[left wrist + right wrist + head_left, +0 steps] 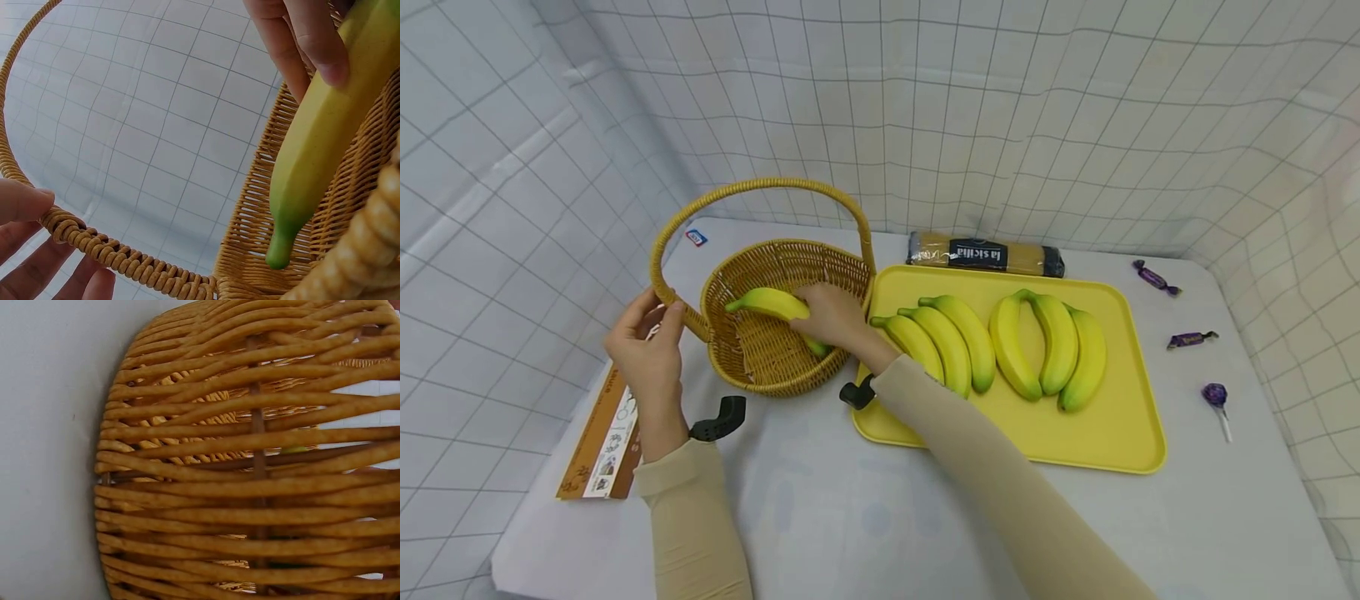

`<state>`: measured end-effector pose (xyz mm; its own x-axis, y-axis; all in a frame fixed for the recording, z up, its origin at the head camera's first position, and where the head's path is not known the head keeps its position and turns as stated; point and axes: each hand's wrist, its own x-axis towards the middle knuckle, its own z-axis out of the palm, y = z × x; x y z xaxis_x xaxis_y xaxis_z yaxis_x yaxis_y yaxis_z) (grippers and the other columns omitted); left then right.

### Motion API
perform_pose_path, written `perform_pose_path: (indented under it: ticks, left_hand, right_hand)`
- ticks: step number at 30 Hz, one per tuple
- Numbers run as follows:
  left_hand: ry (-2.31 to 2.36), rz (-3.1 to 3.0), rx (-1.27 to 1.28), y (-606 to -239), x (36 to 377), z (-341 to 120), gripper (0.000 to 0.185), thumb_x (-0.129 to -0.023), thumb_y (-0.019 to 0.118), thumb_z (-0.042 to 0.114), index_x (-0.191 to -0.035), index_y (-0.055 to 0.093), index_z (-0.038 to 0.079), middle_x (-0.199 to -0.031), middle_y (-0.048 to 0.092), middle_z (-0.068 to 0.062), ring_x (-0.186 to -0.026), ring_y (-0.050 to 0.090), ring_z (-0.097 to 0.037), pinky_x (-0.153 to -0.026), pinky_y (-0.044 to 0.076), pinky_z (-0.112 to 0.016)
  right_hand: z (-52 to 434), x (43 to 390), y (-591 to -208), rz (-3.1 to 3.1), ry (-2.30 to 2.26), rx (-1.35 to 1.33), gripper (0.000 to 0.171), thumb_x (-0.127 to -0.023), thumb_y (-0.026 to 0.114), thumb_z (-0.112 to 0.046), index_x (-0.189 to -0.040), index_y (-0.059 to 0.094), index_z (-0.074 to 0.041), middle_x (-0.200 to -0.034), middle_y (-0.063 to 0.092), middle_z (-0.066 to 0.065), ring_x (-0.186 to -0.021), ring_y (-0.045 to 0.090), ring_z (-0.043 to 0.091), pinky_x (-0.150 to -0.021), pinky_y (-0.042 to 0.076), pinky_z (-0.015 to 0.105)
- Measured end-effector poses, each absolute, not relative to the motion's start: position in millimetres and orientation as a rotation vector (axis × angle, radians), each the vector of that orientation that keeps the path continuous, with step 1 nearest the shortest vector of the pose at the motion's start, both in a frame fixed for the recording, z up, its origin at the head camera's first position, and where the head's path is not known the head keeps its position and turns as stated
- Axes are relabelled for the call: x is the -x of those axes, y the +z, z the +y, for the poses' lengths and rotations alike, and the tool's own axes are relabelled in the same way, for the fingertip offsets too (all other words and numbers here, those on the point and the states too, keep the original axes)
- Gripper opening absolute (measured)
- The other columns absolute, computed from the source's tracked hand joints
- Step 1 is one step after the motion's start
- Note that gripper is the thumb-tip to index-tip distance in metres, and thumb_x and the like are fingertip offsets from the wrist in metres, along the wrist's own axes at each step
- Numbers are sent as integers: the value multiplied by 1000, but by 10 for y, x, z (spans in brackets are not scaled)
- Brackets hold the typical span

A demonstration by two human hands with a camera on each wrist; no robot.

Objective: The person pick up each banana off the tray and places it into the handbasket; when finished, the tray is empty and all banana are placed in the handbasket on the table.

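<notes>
Wicker basket (760,350): hands gripping handle, banana (771,304).

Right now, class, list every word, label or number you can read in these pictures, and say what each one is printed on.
"la sicilia": my best reading, on the dark label of the long clear-wrapped packet behind the yellow plastic tray.
Brown and white printed box under the left hand: print too small to read.
Small blue and red tag by the woven wicker basket: unreadable.

biscuit pack (985,253): dark band reads "la sicilia", upside down from this view
flat box (604,437): print on it, too small to read
small blue sticker (696,237): unreadable
</notes>
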<state>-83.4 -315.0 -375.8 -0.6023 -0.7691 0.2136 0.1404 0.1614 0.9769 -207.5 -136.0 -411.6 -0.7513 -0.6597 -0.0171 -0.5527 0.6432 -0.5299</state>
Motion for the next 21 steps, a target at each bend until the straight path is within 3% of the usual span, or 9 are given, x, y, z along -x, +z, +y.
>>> perform_pose_path:
  ticks: [4, 12, 16, 21]
  left_hand:
    - [-1550, -1679, -605, -3758, 823, -3153, 27, -86, 72, 6, -113, 74, 9, -96, 67, 8, -89, 62, -7, -68, 51, -12]
    - [-1524, -1698, -601, -3756, 820, -3153, 27, -87, 71, 6, -113, 74, 8, -97, 66, 9, -89, 62, -6, -68, 51, -12]
    - [-1548, -1679, -598, -3751, 825, -3150, 28, -86, 71, 6, -114, 74, 8, -97, 66, 8, -89, 62, -6, -68, 51, -13]
    - [-1546, -1695, -606, -3754, 833, -3151, 29, -87, 71, 6, -115, 73, 8, -97, 66, 8, -90, 62, -6, -68, 51, -12]
  right_hand:
    - [-1383, 2059, -4134, 2662, -665, 1035, 44, -92, 65, -33, -133, 61, -17, -102, 65, -3, -81, 55, 10, -61, 43, 22]
    - [-1397, 2044, -4170, 2706, -662, 1040, 38, -91, 66, -31, -126, 64, -17, -85, 59, -5, -72, 51, 11, -55, 38, 21]
    - [-1397, 2050, -4166, 2711, -645, 1027, 42, -91, 66, -31, -130, 62, -17, -88, 61, -4, -71, 51, 11, -55, 39, 21]
    - [-1388, 2084, -4138, 2696, -636, 986, 46, -92, 65, -29, -135, 59, -15, -104, 66, 1, -76, 54, 12, -58, 43, 23]
